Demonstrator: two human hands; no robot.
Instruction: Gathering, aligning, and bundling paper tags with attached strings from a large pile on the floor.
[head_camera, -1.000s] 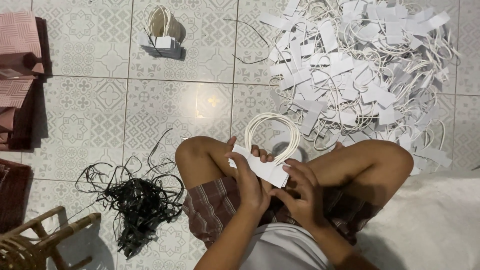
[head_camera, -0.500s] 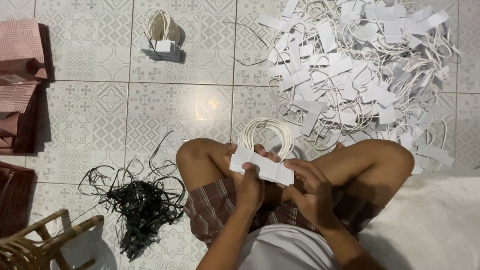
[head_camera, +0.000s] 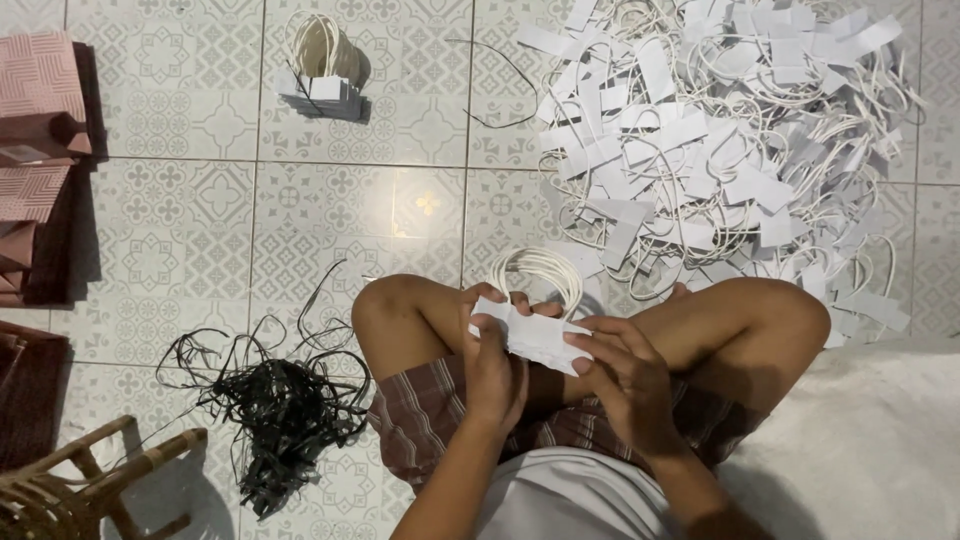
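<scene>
You sit cross-legged on the tiled floor (head_camera: 200, 210). Your left hand (head_camera: 495, 365) and right hand (head_camera: 625, 385) both grasp one stack (head_camera: 530, 335) of white paper tabs with white cord loops, held between your knees. The fingers of both hands are clenched on the stack's tab end; the loops fan out on the far side.

Done so far, judging by the layout: one finished bundle (head_camera: 322, 75) stands at the far left-centre of the floor, well apart from you.

In hand: the stack looks gathered and squared, but no tie is visible on it.

Left to do: a large loose pile (head_camera: 720, 140) of the same tabs covers the far right of the floor. The work appears to be at an early stage.

A heap of black strips (head_camera: 270, 410) lies near your left knee.
</scene>
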